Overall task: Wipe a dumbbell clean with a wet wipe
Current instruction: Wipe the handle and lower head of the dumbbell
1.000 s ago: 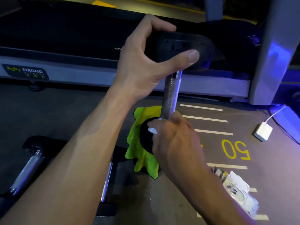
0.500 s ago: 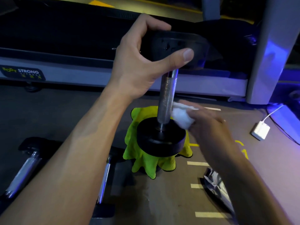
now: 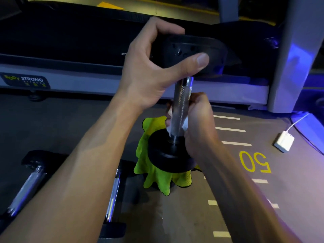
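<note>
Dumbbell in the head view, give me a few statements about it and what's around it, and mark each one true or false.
1. The dumbbell stands upright on a green cloth. True.
2. The left hand grips the handle. False: it grips the top weight.
3. The right hand holds a wipe around the handle. True.
4. The white charger lies on the cloth. False: it lies on the floor, apart to the right.
5. The floor number reads 50. True.
</note>
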Demonstrator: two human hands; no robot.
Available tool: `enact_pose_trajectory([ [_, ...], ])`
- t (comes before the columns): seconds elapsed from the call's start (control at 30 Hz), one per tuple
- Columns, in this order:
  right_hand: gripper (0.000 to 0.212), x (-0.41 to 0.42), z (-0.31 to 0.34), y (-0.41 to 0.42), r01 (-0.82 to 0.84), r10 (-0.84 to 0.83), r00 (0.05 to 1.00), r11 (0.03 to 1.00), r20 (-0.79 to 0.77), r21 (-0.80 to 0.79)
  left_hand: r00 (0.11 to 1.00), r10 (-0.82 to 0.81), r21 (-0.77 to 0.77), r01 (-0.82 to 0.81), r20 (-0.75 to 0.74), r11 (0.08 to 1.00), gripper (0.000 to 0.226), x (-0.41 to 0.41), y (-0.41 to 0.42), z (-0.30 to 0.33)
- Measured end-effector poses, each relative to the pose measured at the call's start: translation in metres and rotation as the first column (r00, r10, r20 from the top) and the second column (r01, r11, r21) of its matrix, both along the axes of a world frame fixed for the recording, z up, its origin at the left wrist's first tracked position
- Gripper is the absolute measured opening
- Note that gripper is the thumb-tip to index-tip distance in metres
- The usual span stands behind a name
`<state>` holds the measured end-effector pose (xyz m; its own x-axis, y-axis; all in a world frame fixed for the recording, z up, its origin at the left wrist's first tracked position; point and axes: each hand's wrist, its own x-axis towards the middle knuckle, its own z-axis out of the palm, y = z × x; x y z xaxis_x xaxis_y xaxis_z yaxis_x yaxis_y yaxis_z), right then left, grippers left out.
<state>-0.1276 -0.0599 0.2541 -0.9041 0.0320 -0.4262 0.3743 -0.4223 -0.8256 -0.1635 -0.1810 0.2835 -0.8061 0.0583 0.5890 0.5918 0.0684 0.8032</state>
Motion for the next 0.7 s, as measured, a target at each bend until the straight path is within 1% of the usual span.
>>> enact_pose_trajectory([
  [0.03, 0.045, 0.008, -0.001, -0.004, 0.068, -0.067, 0.997, 0.998, -0.033, 0.000, 1.000, 0.001, -0.003, -0.002, -0.006, 1.000, 0.055, 0.000, 0.001, 0.000],
  [0.07, 0.037, 0.016, 0.000, -0.008, 0.115, -0.112, 0.991, 0.993, -0.079, 0.037, 1.000, 0.003, -0.002, -0.003, -0.010, 1.000, 0.055, 0.001, 0.001, 0.000],
  [0.13, 0.025, 0.034, -0.001, -0.012, 0.185, -0.147, 0.975, 0.954, -0.169, 0.235, 1.000, 0.000, 0.003, 0.000, -0.015, 1.000, 0.055, 0.003, 0.002, 0.001],
  [0.17, 0.023, 0.042, -0.001, -0.013, 0.230, -0.166, 0.961, 0.924, -0.222, 0.306, 1.000, 0.000, 0.005, 0.001, -0.017, 1.000, 0.056, 0.003, 0.002, 0.001],
  [0.2, 0.022, 0.048, -0.001, -0.014, 0.266, -0.164, 0.939, 0.902, -0.301, 0.339, 1.000, -0.001, 0.009, 0.001, -0.014, 1.000, 0.056, 0.004, 0.002, 0.001],
  [0.23, 0.022, 0.053, -0.003, -0.014, 0.286, -0.133, 0.907, 0.891, -0.401, 0.352, 1.000, -0.002, 0.013, 0.002, -0.010, 1.000, 0.057, 0.004, 0.003, 0.001],
  [0.3, 0.033, 0.055, -0.009, -0.011, 0.259, -0.013, 0.844, 0.885, -0.536, 0.386, 1.000, 0.001, 0.013, -0.001, -0.007, 1.000, 0.058, 0.005, 0.004, 0.002],
  [0.37, 0.044, 0.046, -0.024, -0.002, 0.245, 0.087, 0.807, 0.850, -0.585, 0.466, 1.000, 0.006, 0.006, -0.006, -0.008, 1.000, 0.058, 0.006, 0.004, 0.002],
  [0.4, 0.044, 0.042, -0.028, 0.001, 0.256, 0.121, 0.799, 0.818, -0.590, 0.516, 1.000, 0.007, 0.004, -0.007, -0.008, 1.000, 0.059, 0.006, 0.004, 0.002],
  [0.43, 0.040, 0.038, -0.031, 0.004, 0.267, 0.141, 0.798, 0.789, -0.586, 0.553, 1.000, 0.009, 0.001, -0.009, -0.008, 1.000, 0.059, 0.006, 0.004, 0.002],
  [0.5, 0.025, 0.029, -0.028, 0.009, 0.274, 0.138, 0.811, 0.770, -0.569, 0.577, 1.000, 0.020, -0.011, -0.021, -0.008, 1.000, 0.060, 0.006, 0.003, 0.002],
  [0.53, 0.021, 0.024, -0.023, 0.010, 0.282, 0.115, 0.822, 0.769, -0.558, 0.574, 1.000, 0.025, -0.017, -0.025, -0.007, 1.000, 0.061, 0.006, 0.003, 0.003],
  [0.6, 0.024, 0.015, -0.013, 0.004, 0.311, 0.056, 0.817, 0.795, -0.573, 0.521, 1.000, 0.029, -0.024, -0.029, -0.003, 0.999, 0.060, 0.005, 0.002, 0.003],
  [0.7, 0.025, 0.003, -0.005, -0.011, 0.388, -0.076, 0.774, 0.842, -0.629, 0.375, 0.999, 0.035, -0.024, -0.035, -0.001, 0.999, 0.059, 0.006, 0.001, 0.003],
])
